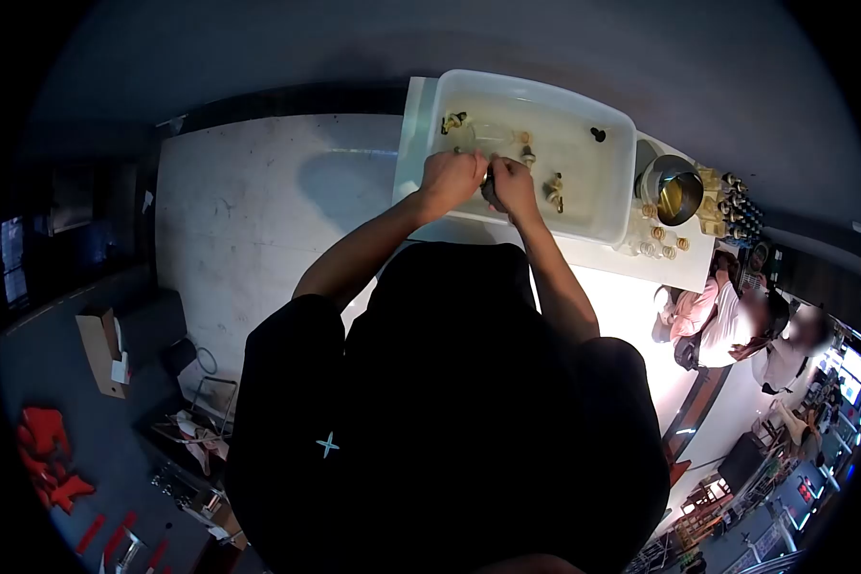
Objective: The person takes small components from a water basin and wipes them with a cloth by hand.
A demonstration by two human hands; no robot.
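Observation:
Over the near side of a white plastic tub (545,91) of shallow liquid, my left hand (452,180) and my right hand (515,187) come together with fingers closed. A small dark piece (491,191) shows between them, mostly covered by the fingers. Inside the tub lies a clear bottle (493,135) on its side. Around it are a brass-and-black piece (454,122), a pale piece with a dark end (528,155), a yellowish piece (556,192) and a small black piece (598,135). Their exact kind is too small to tell.
Right of the tub stand a dark round pot (674,191) with yellow liquid and several clear bottles (655,241) with orange-brown rims. Rows of dark-topped items (742,215) are beyond. Other people (717,320) sit further right. A cardboard box (102,352) stands at left.

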